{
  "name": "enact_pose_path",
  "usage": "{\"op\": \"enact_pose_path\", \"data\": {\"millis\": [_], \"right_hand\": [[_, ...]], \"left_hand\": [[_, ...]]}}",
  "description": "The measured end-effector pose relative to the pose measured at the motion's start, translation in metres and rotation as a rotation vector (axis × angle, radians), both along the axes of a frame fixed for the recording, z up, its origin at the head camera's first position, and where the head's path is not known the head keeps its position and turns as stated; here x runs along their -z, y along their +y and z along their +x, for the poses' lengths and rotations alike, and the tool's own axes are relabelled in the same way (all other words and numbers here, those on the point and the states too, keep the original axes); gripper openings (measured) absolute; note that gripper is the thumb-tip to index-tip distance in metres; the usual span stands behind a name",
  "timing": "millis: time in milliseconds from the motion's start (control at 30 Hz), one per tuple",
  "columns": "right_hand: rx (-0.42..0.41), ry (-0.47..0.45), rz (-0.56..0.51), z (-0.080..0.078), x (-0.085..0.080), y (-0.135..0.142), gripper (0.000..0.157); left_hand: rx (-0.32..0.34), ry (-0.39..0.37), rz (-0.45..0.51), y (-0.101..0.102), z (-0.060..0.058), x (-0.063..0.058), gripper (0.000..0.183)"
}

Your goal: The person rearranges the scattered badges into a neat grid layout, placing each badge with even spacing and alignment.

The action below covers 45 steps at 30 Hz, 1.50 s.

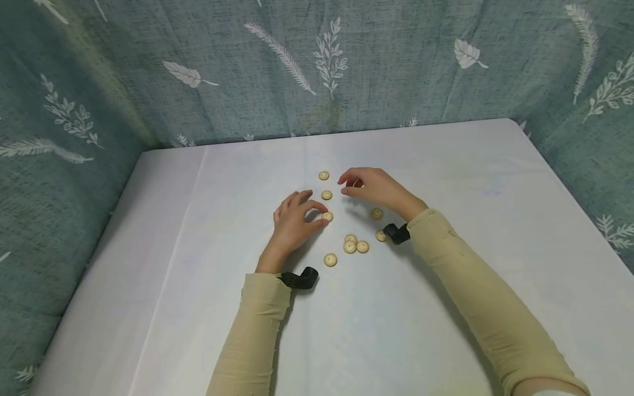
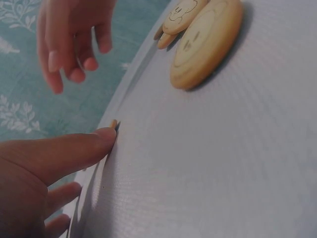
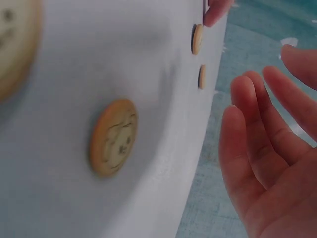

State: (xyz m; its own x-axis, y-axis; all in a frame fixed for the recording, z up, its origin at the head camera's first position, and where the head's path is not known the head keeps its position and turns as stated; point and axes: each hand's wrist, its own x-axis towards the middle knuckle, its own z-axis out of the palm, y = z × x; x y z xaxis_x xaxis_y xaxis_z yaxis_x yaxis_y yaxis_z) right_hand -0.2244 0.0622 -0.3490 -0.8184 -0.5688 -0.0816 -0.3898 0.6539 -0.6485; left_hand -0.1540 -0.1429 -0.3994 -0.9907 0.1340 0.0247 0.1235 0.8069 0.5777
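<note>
On the white tabletop, my left hand (image 1: 294, 223) pinches the edge of a round, pale-yellow cookie (image 1: 327, 216) between thumb and index finger. In the left wrist view the thumb (image 2: 94, 146) hides most of that cookie. My right hand (image 1: 378, 190) hovers above the table to the right, its fingers loosely bent with nothing between them. Nearest to it lie two more cookies, one in the middle (image 1: 326, 194) and one farther back (image 1: 323, 175), in a line with the pinched one. Below the right hand rests another cookie (image 3: 114, 138), with a drawn face on top.
Several cookies lie nearer to me: an overlapping pair (image 1: 350, 247), one beside it (image 1: 362, 246), one by my left wrist (image 1: 330, 259), and one partly behind the right wrist camera (image 1: 397, 234). A green leaf-patterned curtain (image 1: 396, 66) hangs behind the table.
</note>
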Motion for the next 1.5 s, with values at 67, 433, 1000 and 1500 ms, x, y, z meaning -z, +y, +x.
{"op": "enact_pose_path", "data": {"millis": [67, 433, 1000, 1500], "right_hand": [[0.0, 0.0, -0.011, 0.004, 0.0, 0.004, 0.029], [-0.016, -0.02, -0.025, 0.024, 0.003, 0.02, 0.029], [-0.145, -0.036, -0.011, 0.038, 0.011, 0.018, 0.023], [-0.25, -0.109, 0.091, 0.046, 0.013, 0.013, 0.02]], "left_hand": [[0.001, 0.004, 0.001, 0.0, 0.0, 0.0, 0.018], [-0.014, -0.003, 0.0, 0.001, 0.001, 0.0, 0.017], [-0.005, 0.009, 0.0, 0.002, -0.001, 0.001, 0.018], [-0.002, 0.012, 0.008, 0.001, 0.0, 0.001, 0.019]]}}
